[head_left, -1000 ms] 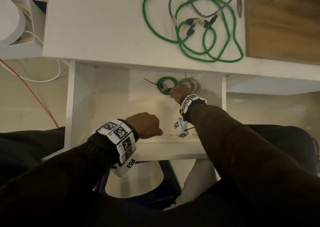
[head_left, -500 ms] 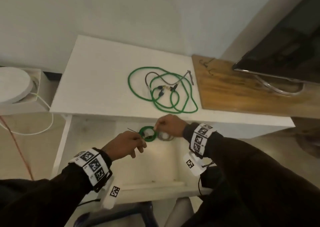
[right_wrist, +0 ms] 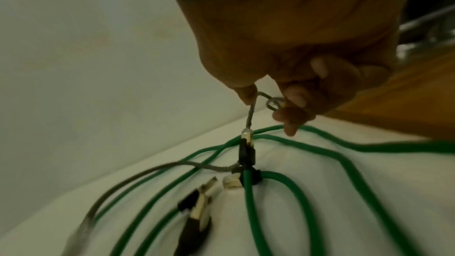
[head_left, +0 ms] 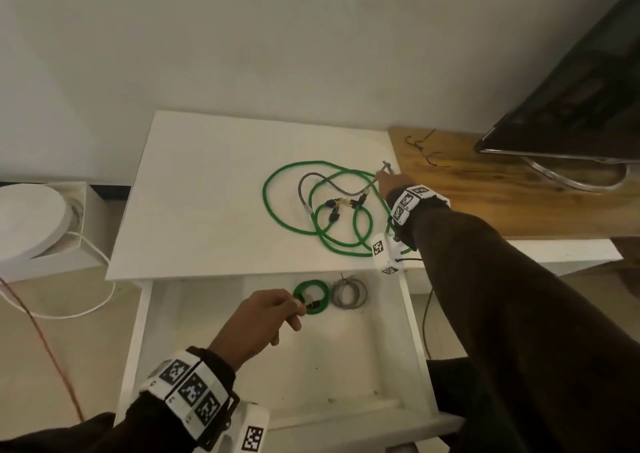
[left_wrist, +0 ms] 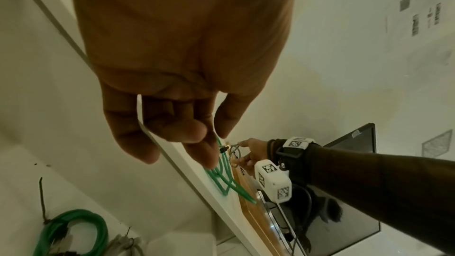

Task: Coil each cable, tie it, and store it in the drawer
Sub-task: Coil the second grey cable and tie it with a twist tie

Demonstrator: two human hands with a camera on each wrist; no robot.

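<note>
Cables: loose grey cable (head_left: pixel 313 183) tangled with green cable (head_left: pixel 277 210) on white counter (head_left: pixel 194 189) | right hand (head_left: pixel 385 183) pinches grey cable's end, likely next to coil | left hand (head_left: pixel 266 314) fingers loosely curled, empty, over drawer (head_left: pixel 414 324) holding tied green coil (head_left: pixel 311 296), grey coil (head_left: pixel 349 293) | monitor (head_left: pixel 571 82) on wooden top (head_left: pixel 485 193), plain wall.

Right hand (right_wrist: pixel 295 61) pinching grey cable (right_wrist: pixel 249 118)

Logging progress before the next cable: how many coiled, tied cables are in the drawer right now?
2. A green coil lies at the back of the open drawer, and a grey coil sits just right of it. The left hand hides some of the floor.
</note>
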